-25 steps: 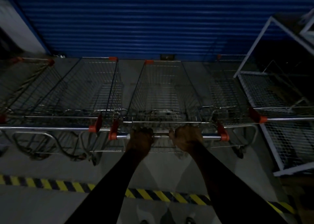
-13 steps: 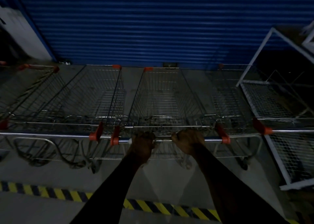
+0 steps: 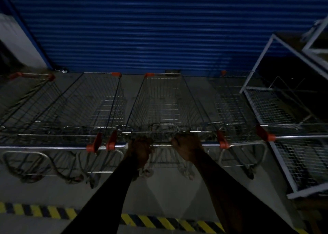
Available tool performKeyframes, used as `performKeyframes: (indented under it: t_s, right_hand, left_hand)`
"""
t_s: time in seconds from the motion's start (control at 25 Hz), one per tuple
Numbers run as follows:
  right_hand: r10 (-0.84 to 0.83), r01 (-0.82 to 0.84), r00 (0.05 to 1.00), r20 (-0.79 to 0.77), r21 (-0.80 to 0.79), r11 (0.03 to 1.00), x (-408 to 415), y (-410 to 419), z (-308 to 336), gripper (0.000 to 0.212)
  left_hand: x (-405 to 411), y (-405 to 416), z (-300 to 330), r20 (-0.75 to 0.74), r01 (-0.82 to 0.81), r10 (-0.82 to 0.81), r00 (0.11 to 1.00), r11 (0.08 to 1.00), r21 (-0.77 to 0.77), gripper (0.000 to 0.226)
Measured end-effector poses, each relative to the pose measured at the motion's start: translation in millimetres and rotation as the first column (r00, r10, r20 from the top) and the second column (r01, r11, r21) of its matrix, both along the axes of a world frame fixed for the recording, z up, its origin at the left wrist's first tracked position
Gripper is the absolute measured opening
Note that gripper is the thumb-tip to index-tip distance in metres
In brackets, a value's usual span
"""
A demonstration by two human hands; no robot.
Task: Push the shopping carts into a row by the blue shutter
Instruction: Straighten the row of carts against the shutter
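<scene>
A wire shopping cart [image 3: 163, 102] with orange corner caps stands in front of me, nose toward the blue shutter [image 3: 152, 29]. My left hand [image 3: 140, 150] and my right hand [image 3: 186, 147] both grip its chrome handle bar [image 3: 210, 145]. A second cart [image 3: 88, 105] stands alongside on the left, its handle nearly level with mine. A third cart [image 3: 26, 98] is further left. On the right another cart [image 3: 230, 98] stands close, dimly lit.
A white-framed wire cage trolley [image 3: 276, 105] stands at the right, close to the carts. A yellow and black hazard stripe [image 3: 159, 222] crosses the concrete floor behind the carts. A white wall [image 3: 16, 43] meets the shutter at the left.
The cart in my hands has rolled forward toward the shutter and I have followed it. Both hands keep their grip on the handle.
</scene>
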State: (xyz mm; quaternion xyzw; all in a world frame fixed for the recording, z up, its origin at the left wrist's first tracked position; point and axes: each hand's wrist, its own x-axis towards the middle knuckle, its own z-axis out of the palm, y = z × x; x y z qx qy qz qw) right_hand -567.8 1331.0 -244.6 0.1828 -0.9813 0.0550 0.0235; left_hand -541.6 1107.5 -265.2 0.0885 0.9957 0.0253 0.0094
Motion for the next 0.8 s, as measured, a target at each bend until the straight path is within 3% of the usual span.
performKeyframes:
  t_s: [0.12,0.28,0.36,0.44,0.52,0.6,0.8]
  right_hand:
    - [-0.02,0.02,1.0,-0.005,-0.011,1.0,9,-3,-7,0.071]
    - [-0.092,0.092,0.996,0.006,-0.109,0.99,11,-1,-8,0.059]
    - [-0.134,0.146,0.988,0.074,-0.181,0.973,10,-5,1,0.068]
    - [-0.164,0.149,0.986,-0.023,-0.302,0.942,10,-6,11,0.061]
    - [-0.194,0.114,0.967,-0.163,-0.4,0.909,10,-9,33,0.043]
    - [-0.222,0.097,0.951,-0.215,-0.476,0.874,6,-13,65,0.041]
    - [-0.206,0.034,0.941,-0.268,-0.531,0.847,2,-10,137,0.055]
  left_hand:
    - [3,-4,-3,0.036,0.024,-0.024,0.999,0.999,0.022,0.039]
    - [9,4,8,0.029,-0.006,0.002,1.0,0.99,0.14,0.041]
    - [10,3,11,-0.049,0.045,-0.038,0.998,0.988,0.15,0.045]
    - [9,5,31,-0.107,0.098,-0.077,0.991,0.972,0.213,0.058]
    - [4,14,65,-0.197,0.106,-0.024,0.98,0.901,0.42,0.069]
    - [0,25,101,-0.235,0.096,0.058,0.97,0.8,0.593,0.077]
    - [-8,52,178,-0.334,0.195,0.082,0.939,0.672,0.714,0.08]
